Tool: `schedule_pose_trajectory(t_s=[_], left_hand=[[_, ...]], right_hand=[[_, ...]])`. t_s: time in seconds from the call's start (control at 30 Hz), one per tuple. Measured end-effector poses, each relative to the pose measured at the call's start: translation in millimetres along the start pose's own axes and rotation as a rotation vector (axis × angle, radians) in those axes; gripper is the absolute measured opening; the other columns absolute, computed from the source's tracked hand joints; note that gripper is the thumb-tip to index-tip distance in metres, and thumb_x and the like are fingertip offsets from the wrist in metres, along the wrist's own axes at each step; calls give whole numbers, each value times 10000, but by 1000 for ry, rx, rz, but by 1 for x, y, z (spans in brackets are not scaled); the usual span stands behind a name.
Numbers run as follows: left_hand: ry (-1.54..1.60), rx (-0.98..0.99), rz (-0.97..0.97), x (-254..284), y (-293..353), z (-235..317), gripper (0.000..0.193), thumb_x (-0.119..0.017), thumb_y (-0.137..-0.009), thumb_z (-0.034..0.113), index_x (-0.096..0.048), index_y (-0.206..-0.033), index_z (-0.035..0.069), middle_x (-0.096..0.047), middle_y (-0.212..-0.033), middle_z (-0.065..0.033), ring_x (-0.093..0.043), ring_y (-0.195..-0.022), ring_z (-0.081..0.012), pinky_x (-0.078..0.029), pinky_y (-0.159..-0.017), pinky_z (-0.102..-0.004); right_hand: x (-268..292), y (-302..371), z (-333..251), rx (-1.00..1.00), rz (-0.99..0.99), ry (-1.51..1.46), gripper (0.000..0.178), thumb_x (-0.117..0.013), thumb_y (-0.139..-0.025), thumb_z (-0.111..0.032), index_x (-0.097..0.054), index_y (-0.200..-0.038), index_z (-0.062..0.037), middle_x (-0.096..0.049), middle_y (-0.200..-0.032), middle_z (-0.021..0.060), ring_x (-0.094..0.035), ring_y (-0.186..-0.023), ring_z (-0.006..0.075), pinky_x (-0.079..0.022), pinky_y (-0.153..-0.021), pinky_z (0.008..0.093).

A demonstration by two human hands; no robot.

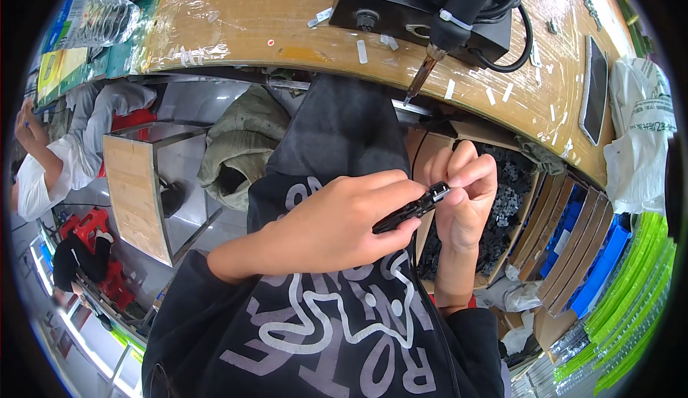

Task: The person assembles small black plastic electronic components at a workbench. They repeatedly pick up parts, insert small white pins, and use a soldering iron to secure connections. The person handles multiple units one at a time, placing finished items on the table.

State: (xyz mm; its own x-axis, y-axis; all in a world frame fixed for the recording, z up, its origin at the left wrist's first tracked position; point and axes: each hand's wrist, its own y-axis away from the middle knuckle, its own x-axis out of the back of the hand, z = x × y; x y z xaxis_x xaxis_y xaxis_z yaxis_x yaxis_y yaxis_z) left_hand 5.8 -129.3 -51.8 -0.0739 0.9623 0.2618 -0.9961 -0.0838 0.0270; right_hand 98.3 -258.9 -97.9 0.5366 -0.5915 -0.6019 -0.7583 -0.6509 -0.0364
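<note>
In front of my chest, my left hand point(351, 219) is closed around a small, long black plastic part point(401, 215) with a squared end pointing up to the right. Thumb and fingers of my right hand point(464, 190) are pinched together at that squared end. Whether a tiny piece sits between those right fingertips is hidden. Beyond the hands, a soldering iron point(433, 54) with a dark handle slants down, its tip over the table's near edge. Below and right of it, a cardboard box point(534, 190) holds many small black parts, partly behind my right hand.
A wooden table point(236, 18) runs across the top, with a black box-shaped unit point(387, 11), cables, paper scraps and a phone point(593, 90). Cardboard and blue bins point(602, 262) stand at right near a white plastic bag point(640, 133). Another person point(54, 161) sits at left.
</note>
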Motion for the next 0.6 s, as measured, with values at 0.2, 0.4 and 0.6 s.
schedule_pose_trajectory(t_s=[0.2, 0.4, 0.6], left_hand=[[-110, 3, -56, 2, 1, 0, 242, -618, -678, 62, -530, -891, -13, -514, -729, -99, -520, -564, -234, -426, -494, -288], [-196, -9, -77, 2, 1, -5, 251, -608, -677, 66, -525, -894, -28, -514, -736, -111, -530, -577, -260, -435, -494, -306], [-218, -10, -86, 3, -1, -5, 251, -607, -676, 62, -523, -890, -36, -514, -736, -116, -529, -582, -269, -435, -502, -313]], right_hand=[[4, 4, 3, 88, -20, 148, 207, -676, -672, -34, -477, -730, -37, -431, -689, 33, -427, -604, 130, -360, -568, 264], [4, 10, 8, 119, 68, 317, 197, -657, -683, -7, -467, -729, -29, -457, -708, 44, -448, -630, 125, -365, -577, 231], [3, 11, 11, 177, 110, 394, 193, -653, -690, -12, -467, -739, -26, -458, -710, 44, -446, -632, 113, -367, -575, 217]])
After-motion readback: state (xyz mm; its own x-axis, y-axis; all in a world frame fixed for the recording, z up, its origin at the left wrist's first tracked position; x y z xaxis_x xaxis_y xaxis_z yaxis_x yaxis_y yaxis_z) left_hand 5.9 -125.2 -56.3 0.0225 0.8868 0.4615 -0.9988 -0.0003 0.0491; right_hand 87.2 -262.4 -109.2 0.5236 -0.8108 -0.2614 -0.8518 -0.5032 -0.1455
